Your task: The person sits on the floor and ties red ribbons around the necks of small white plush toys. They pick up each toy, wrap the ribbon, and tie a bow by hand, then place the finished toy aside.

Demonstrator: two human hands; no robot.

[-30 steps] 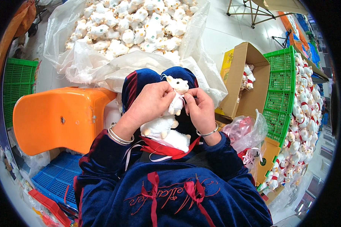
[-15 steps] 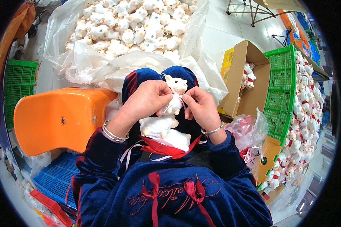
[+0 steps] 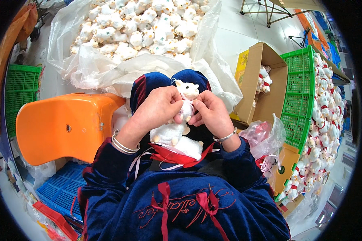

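Observation:
A small white plush animal (image 3: 187, 90) sits upright over my knees, its head facing up and to the right. A thin pinkish ribbon (image 3: 186, 100) runs round its neck. My left hand (image 3: 159, 105) pinches at the ribbon from the left, fingertips against the toy's chest. From the right, my right hand (image 3: 214, 114) has thumb and forefinger pressed together at the ribbon's other side; the exact grip is partly hidden. Below the hands, more white plush (image 3: 189, 148) lies on my lap over a red cloth piece (image 3: 173, 156). Loose pale ribbons (image 3: 142, 161) trail beside it.
A large translucent bag (image 3: 88, 66) full of white plush toys lies ahead. At left stands an orange stool (image 3: 56, 128) above a blue crate (image 3: 62, 182). To the right are a cardboard box (image 3: 265, 106) holding toys, a green crate (image 3: 297, 96) and a heap of ribboned toys (image 3: 321, 132).
My right hand's fingers have shifted slightly left, closer to the toy's chest. Both hands stay at its neck, and the toy has barely moved.

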